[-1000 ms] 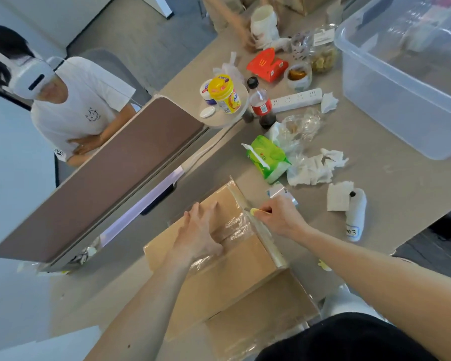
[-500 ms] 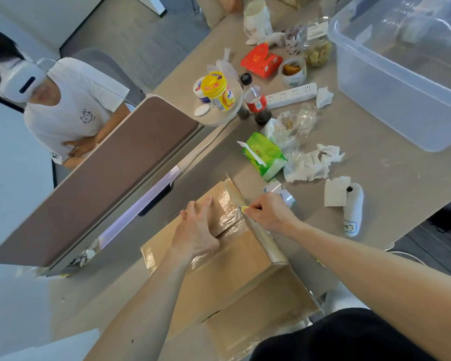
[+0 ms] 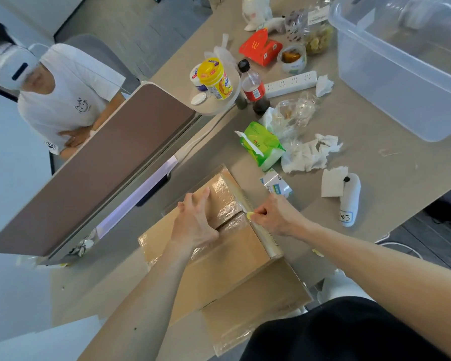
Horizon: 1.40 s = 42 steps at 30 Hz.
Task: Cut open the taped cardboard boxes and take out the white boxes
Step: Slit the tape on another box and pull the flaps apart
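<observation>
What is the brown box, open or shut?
Shut. The box flaps lie flat, taped; left hand presses them, right hand holds a cutter.

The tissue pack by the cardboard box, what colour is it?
The tissue pack is green, head view.

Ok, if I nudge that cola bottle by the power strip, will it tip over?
Probably fairly easily: the cola bottle stands upright, tall and narrow, with dark liquid only near the bottom, so it is likely light. On its side it would likely roll. Its black cap looks on, so spills seem unlikely.
</observation>
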Available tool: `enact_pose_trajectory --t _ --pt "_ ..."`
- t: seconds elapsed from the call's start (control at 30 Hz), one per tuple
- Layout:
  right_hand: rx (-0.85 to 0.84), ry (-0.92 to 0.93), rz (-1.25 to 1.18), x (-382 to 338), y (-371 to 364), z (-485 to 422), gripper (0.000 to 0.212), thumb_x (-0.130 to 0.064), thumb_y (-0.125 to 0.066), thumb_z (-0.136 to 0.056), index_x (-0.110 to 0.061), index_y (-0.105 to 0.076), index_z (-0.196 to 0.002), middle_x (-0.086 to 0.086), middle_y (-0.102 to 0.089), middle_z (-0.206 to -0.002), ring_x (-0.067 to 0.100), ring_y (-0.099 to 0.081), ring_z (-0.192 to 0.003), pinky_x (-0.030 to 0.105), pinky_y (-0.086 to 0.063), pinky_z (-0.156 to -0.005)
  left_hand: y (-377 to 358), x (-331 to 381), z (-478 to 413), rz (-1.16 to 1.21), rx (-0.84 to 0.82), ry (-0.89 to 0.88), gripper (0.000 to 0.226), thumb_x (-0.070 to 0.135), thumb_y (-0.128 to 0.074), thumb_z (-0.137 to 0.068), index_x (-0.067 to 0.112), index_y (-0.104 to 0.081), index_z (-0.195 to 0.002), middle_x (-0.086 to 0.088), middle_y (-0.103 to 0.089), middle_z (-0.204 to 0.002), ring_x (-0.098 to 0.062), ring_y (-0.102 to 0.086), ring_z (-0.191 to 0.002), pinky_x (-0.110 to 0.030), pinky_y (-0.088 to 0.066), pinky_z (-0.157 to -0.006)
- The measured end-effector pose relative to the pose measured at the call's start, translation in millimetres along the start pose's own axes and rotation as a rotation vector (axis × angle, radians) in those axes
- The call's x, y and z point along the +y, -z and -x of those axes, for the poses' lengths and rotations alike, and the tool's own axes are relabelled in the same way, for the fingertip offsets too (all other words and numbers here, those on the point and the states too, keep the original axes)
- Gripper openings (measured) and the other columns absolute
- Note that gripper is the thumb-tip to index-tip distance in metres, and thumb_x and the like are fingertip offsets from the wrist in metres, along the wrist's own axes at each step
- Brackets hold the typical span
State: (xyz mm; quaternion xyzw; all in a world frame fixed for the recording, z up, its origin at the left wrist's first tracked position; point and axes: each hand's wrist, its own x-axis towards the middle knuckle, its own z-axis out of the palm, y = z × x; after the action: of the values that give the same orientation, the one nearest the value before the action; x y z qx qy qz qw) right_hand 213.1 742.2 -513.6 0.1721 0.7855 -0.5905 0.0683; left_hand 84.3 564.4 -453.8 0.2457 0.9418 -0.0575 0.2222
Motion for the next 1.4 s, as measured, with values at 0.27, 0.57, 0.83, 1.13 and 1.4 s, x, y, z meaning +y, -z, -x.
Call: enact_pose_trajectory --t 0.27,0.57,0.83,1.13,1.4 --pt "0.000 -0.022 0.013 -1 0 18 0.061 -0.017 -0.061 -0.090 -0.018 -0.023 -0.043 -0.005 -0.020 -0.043 0.014 -0.016 -0.046 0.027 -0.018 -0.046 -5 0 -1 -0.031 0.028 0.006 0.112 0.029 -0.075 -0.064 0.037 -0.009 -0.155 -0.002 -0.022 -0.146 -0.043 -0.022 -0.143 -0.041 -0.048 -0.095" --pt "-0.004 -0.068 0.053 -3 -2 39 0.060 -0.016 -0.062 -0.087 -0.018 -0.025 -0.040 -0.008 -0.021 -0.041 0.012 -0.016 -0.042 0.026 -0.024 -0.047 -7 -1 0 -0.009 0.027 0.010 0.111 0.029 -0.073 -0.064 0.039 -0.008 -0.155 -0.003 -0.019 -0.149 -0.043 -0.019 -0.144 -0.044 -0.046 -0.102" --pt "0.192 -0.219 -0.166 -13 20 46 0.042 -0.034 -0.066 -0.092 0.003 -0.067 -0.071 0.002 -0.055 -0.056 0.014 -0.042 -0.048 0.027 -0.036 -0.050 -12 -18 -1 0.104 -0.051 -0.023 0.109 0.028 -0.069 -0.069 0.040 -0.007 -0.157 -0.007 0.005 -0.166 -0.041 0.002 -0.151 -0.056 -0.025 -0.117" --pt "0.071 -0.243 -0.453 -76 -27 26 0.032 -0.019 -0.051 -0.102 0.009 -0.067 -0.097 -0.001 -0.054 -0.063 0.006 -0.038 -0.042 0.018 -0.032 -0.044 -13 -33 40 0.801 0.238 -0.134 0.032 0.033 -0.071 -0.091 0.015 -0.071 -0.116 -0.001 -0.065 -0.121 -0.012 -0.058 -0.115 -0.005 -0.037 -0.088" --pt "-0.126 -0.284 -0.639 -132 -98 11 0.019 -0.006 -0.049 -0.100 -0.013 -0.052 -0.117 0.005 -0.061 -0.065 0.011 -0.047 -0.050 0.023 -0.032 -0.046 -29 -66 91 1.519 0.139 -0.198 0.021 0.024 -0.057 -0.098 0.012 -0.073 -0.106 0.006 -0.071 -0.087 -0.008 -0.063 -0.085 -0.030 -0.049 -0.080"
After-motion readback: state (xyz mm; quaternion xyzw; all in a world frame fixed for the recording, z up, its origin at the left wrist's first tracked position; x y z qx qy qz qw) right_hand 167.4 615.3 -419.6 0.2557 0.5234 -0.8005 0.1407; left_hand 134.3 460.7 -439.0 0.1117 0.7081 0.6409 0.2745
